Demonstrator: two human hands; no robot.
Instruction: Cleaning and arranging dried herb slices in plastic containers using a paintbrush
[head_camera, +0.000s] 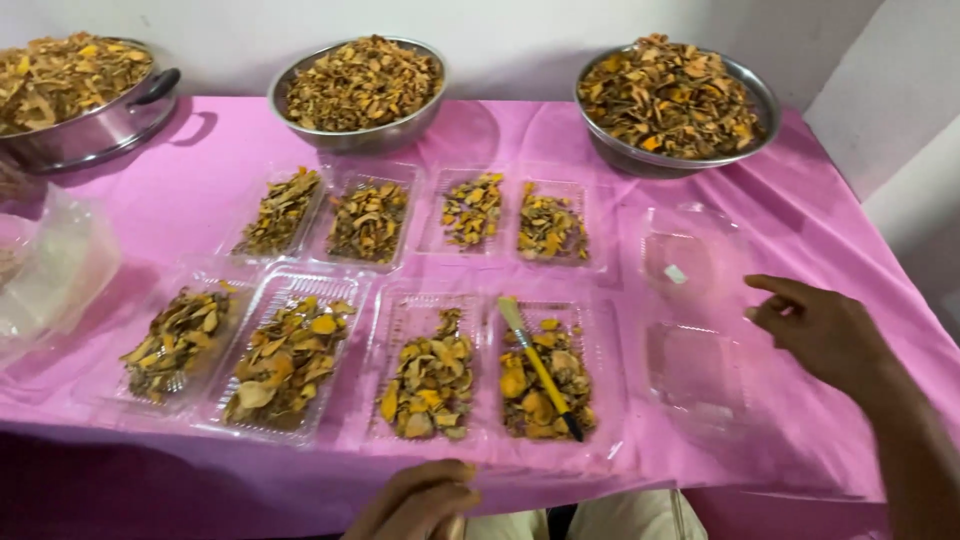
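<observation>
A: What are the hands holding?

B: Nothing. The right hand (820, 330) hovers loosely open, fingers half curled, just beside an empty clear clamshell tray (693, 310) at the right of the pink tablecloth (180, 190). The left hand (420, 500) rests curled at the near edge of the table, with nothing visible in it.

A: And that empty tray?

B: It lies opened flat, lid half toward the wall, and is hard to see against the cloth. Left of it stand filled trays in two rows of four, all holding dried yellow-brown slices. A yellow-handled brush (535, 365) lies across the nearest filled tray (545, 375).

A: How should the empty one be handled?

B: I judge it light and flimsy, so a pinch on the rim will do better than a press on the middle, with the other hand steadying it.

A: Further out?

B: Three metal bowls (360, 85) heaped with the same slices stand along the wall.
</observation>
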